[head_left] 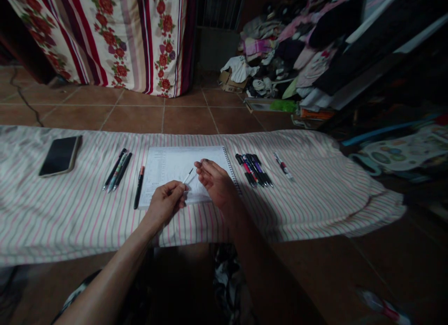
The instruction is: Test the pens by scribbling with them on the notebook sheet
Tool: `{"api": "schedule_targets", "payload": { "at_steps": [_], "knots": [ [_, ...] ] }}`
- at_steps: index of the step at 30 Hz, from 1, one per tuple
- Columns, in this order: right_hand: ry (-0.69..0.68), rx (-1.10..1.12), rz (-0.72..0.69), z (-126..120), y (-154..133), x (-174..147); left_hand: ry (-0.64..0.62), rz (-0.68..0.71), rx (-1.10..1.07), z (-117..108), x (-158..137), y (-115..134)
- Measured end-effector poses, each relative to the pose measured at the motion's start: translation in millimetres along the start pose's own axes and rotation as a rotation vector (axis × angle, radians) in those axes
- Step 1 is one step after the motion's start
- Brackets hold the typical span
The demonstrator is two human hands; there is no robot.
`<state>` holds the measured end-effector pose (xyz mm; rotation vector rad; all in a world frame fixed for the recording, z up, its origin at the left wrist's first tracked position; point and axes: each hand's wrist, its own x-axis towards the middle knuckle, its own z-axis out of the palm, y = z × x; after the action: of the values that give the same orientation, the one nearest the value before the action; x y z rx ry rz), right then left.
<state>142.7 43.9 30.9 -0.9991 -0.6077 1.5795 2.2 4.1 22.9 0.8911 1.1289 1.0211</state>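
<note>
Over the open notebook (pixel 168 169), my left hand (pixel 167 199) pinches a thin white pen refill (pixel 187 176) with a dark end. The refill slants up to the right, toward my other hand. My right hand (pixel 217 183) hovers above the notebook's right half, its fingers bent and drawn together near the refill's dark end. Whether a small part sits between those fingertips is too unclear to tell. A dark pen with an orange end (pixel 139 187) lies along the notebook's left edge.
A striped cloth (pixel 315 185) covers the table. Several pens (pixel 118 171) and a phone (pixel 59 156) lie left. On the right are a row of several pens (pixel 254 170) and a single pen (pixel 283 166). Beyond are a floral curtain (pixel 133 40) and piled clothes (pixel 280 50).
</note>
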Motion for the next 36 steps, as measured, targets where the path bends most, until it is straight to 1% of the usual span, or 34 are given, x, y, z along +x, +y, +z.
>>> {"api": "schedule_targets", "payload": {
  "at_steps": [9, 17, 24, 31, 36],
  "knots": [
    [0.003, -0.134, 0.004, -1, 4, 0, -0.008, 0.016, 0.013, 1, 0, 0],
    [-0.006, -0.139, 0.002, -3, 5, 1, -0.021, 0.015, 0.067, -3, 5, -9],
    [-0.019, -0.163, -0.016, -4, 6, 1, -0.04, 0.036, 0.046, -6, 8, -16],
    [-0.028, -0.344, -0.062, 1, 4, -3, -0.044, 0.04, 0.052, -5, 6, -12],
    [-0.034, -0.399, -0.083, 2, 3, -4, -0.038, 0.033, 0.051, -4, 6, -10]
  ]
}}
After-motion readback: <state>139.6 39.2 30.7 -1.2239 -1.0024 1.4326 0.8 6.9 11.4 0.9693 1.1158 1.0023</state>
